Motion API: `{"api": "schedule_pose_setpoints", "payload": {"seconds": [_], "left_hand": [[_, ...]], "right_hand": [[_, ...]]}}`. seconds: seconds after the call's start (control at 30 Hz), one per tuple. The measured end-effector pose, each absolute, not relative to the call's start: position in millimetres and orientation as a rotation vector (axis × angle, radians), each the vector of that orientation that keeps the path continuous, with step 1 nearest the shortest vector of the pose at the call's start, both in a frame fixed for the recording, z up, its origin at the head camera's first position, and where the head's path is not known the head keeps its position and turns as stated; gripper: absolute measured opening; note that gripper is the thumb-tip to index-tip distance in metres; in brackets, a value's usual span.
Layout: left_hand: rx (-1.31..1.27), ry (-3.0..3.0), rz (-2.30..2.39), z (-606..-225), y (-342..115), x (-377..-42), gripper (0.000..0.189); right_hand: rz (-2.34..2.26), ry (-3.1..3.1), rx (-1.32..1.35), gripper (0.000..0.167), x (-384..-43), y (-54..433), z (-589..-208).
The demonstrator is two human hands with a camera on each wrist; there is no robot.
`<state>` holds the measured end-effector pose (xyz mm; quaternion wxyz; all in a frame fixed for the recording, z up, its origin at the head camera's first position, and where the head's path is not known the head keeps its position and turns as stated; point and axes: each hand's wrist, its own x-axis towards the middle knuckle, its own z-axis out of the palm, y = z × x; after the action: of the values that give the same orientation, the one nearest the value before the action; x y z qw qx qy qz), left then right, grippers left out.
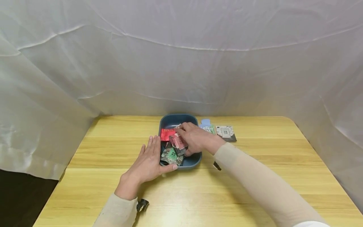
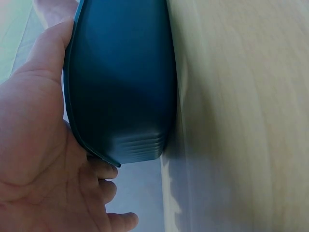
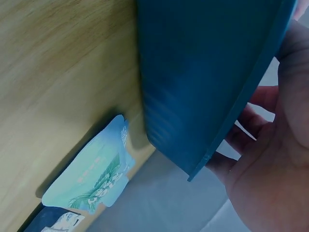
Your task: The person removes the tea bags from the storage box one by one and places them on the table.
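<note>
A dark blue plastic bin [image 1: 172, 119] stands at the back middle of the table with several small sachets in it. My left hand [image 1: 148, 160] lies along its left side with straight fingers, the thumb over the front rim; the left wrist view shows this hand against the bin wall [image 2: 120, 77]. Inside the bin, my right hand [image 1: 195, 137] has its fingers and thumb around a pink and black sachet [image 1: 178, 143]. A red sachet [image 1: 167, 134] and a green-labelled one [image 1: 172, 156] lie beside it. In the right wrist view the fingertips are hidden behind the rim.
Right of the bin, a blue-green shaped packet [image 3: 94, 171] lies on the wooden table [image 1: 255, 164]. Beside that is a black and white sachet [image 1: 226, 133]. A grey curtain [image 1: 181, 72] hangs behind the table's back edge and at both sides.
</note>
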<state>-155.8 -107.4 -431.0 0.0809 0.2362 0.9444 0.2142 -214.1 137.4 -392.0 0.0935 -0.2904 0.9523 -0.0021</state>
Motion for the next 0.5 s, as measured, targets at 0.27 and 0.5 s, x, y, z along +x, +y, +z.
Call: {"api": "schedule_pose_setpoints", "payload": {"seconds": [0.27,0.5], "left_hand": [[0.706,2.819,0.641,-430,-107,-155,0.134],[0.689,2.820,0.651,-430,-112,-154,0.134]], "right_hand": [[-0.176,2.891,-0.847,0.101,-214,149,-374],[-0.226,2.919,-0.815,0.106,-213,164,-363]]}}
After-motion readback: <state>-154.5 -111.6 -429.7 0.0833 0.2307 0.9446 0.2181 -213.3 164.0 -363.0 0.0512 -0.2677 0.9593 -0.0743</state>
